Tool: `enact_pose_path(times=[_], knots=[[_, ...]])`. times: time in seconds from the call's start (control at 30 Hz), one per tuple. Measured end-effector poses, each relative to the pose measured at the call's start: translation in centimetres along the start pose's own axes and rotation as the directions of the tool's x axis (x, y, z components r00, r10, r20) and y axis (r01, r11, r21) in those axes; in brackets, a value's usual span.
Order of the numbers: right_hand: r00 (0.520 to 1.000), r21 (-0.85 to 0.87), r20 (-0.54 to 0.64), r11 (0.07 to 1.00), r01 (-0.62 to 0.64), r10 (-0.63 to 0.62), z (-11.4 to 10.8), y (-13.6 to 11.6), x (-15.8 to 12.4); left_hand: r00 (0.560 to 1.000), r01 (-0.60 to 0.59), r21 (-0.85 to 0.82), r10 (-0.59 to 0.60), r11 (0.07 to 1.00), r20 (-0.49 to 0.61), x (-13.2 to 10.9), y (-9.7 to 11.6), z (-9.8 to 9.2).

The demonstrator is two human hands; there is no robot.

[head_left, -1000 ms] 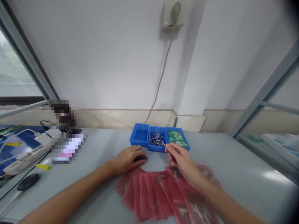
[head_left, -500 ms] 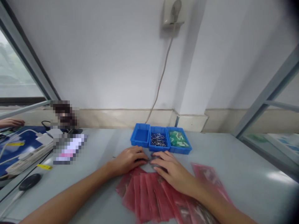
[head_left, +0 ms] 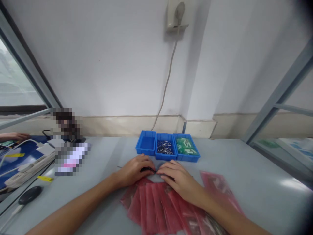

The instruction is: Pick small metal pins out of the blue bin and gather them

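Just in front of the blue boxes, my left hand (head_left: pixel 137 169) is closed around a thin dark rod-like piece (head_left: pixel 148 169). One slim end sticks out to the left behind that hand. My right hand (head_left: pixel 176 178) has its fingertips pinched at the right end of the piece, almost meeting the left fingertips. Its exact kind is too small and covered to make out. Below both hands, several red-tinted plastic bags (head_left: pixel 153 207) lie fanned out, partly under my right forearm.
Against the wall stand an empty blue box (head_left: pixel 146 150), a blue box of metal screw-like parts (head_left: pixel 165 156) and a blue box of green-and-white packets (head_left: pixel 187 158). Another pink bag (head_left: pixel 217 184) lies right. Leftward are a power strip (head_left: pixel 29 171), a black round object (head_left: pixel 30 195) and a person's hand (head_left: pixel 16 136).
My hands stay at nearly the same place. The right fingers have drawn closer together, and more of the dark piece shows between the hands. The view has shifted slightly.
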State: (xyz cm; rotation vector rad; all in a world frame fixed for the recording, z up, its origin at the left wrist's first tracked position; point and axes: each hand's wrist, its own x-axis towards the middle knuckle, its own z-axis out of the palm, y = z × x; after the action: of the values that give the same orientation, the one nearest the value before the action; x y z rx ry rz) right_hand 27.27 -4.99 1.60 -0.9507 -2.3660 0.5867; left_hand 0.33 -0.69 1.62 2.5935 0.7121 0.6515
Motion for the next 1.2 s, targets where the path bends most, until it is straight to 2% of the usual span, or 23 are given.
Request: enact_pose_path(times=[0.5, 0.73, 1.0, 1.2], knots=[[1.000, -0.066, -0.009, 0.998, 0.023, -0.024, 0.0, -0.2, 0.3, 1.000, -0.013, 0.016, 0.013, 1.000, -0.005, -0.1, -0.5, 0.3], [1.000, -0.099, -0.025, 0.995, 0.014, -0.017, -1.0, -0.5, -0.1, 1.000, -0.004, 0.029, 0.005, 1.000, -0.019, -0.1, -0.7, 0.5], [0.998, -0.180, -0.042, 0.982, -0.054, 0.047, -0.5, 0.2, 0.0, 1.000, -0.003, 0.054, 0.004, 0.999, -0.028, -0.1, -1.0, 0.4], [0.992, -0.071, -0.094, 0.994, -0.087, 0.080, -0.5, -0.4, -0.2, 1.000, 0.002, 0.057, -0.001, 0.998, -0.024, -0.2, -1.2, 0.5]])
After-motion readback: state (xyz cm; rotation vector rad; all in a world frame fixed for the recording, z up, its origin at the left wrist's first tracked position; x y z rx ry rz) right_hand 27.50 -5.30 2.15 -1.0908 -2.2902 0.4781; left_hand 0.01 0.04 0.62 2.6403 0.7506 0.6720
